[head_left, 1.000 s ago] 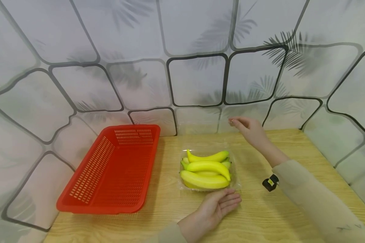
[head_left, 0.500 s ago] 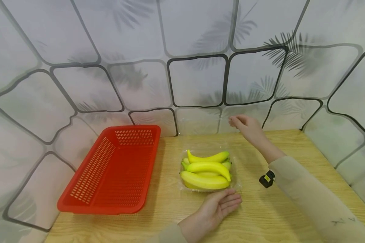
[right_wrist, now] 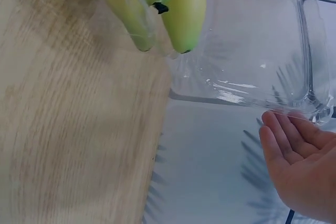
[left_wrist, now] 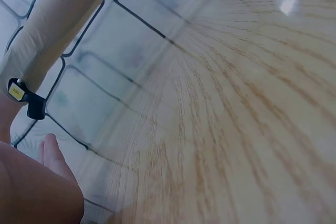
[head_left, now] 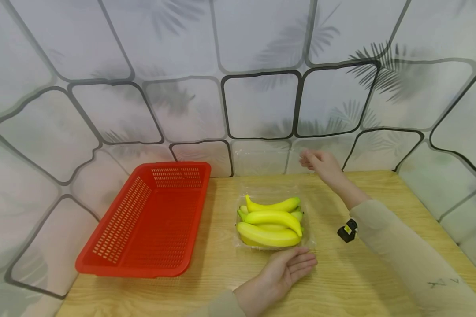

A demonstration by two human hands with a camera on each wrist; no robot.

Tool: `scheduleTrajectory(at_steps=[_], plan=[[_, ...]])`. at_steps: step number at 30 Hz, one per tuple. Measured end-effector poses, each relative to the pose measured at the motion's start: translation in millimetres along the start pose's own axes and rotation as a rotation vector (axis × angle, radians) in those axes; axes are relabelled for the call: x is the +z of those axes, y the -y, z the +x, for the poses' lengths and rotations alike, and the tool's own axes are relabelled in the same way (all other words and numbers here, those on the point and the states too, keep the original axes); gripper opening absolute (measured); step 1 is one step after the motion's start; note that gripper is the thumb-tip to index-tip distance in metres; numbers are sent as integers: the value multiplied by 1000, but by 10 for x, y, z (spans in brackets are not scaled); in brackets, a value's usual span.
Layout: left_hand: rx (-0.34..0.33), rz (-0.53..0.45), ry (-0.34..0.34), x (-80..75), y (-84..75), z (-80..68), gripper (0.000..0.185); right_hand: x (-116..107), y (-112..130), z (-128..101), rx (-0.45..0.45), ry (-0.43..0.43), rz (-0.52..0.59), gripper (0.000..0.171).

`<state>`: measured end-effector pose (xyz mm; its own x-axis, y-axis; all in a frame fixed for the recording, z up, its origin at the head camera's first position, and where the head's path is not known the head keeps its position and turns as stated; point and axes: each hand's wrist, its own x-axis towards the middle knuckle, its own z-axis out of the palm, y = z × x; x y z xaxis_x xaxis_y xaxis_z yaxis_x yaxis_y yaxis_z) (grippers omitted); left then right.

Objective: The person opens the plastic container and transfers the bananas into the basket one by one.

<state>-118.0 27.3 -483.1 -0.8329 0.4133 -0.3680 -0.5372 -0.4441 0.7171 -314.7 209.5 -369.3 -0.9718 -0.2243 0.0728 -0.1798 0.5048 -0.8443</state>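
Several yellow bananas (head_left: 271, 215) with greenish ends lie in a clear plastic clamshell box (head_left: 310, 235) on the table. Its see-through lid (head_left: 262, 163) stands raised at the back, and it is faint in the head view. My right hand (head_left: 319, 164) is at the lid's right edge. In the right wrist view its nearly straight fingertips (right_wrist: 270, 121) meet the rim of the lid (right_wrist: 247, 51). My left hand (head_left: 279, 273) lies palm up with straight fingers along the box's front edge. Bananas (right_wrist: 186, 14) also show at the right wrist view's top.
A red plastic basket (head_left: 196, 211) with slotted sides stands on the wooden table (head_left: 341, 281), left of the box. A patterned wall (head_left: 258, 105) rises behind the table. A small black wrist camera (head_left: 347, 230) sits at the right sleeve.
The right hand's fingers have loosened from a pinch and shifted slightly up. The raised lid appears to have tilted farther back. Left hand, box and bananas stay put.
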Motion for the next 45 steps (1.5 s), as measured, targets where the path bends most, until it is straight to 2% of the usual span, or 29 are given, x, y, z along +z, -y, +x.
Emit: scheduleTrajectory(at_steps=[5,8,14,23,32,45], plan=[[3,-2,-5,10,11,2,40,21,-55,-15,51,12,-11,63],[-7,-2,-8,7,7,2,40,32,-91,-26,49,11,-42,61],[-35,1,-2,0,-15,0,41,23,-167,-108,19,43,-104,57],[-41,5,-1,-9,-32,2,41,-6,-250,-263,-10,98,-134,55],[-52,0,-3,-16,-24,4,41,7,-291,-429,-59,84,-163,48],[-58,0,4,-25,-21,4,43,58,-356,-736,-122,118,-324,53]])
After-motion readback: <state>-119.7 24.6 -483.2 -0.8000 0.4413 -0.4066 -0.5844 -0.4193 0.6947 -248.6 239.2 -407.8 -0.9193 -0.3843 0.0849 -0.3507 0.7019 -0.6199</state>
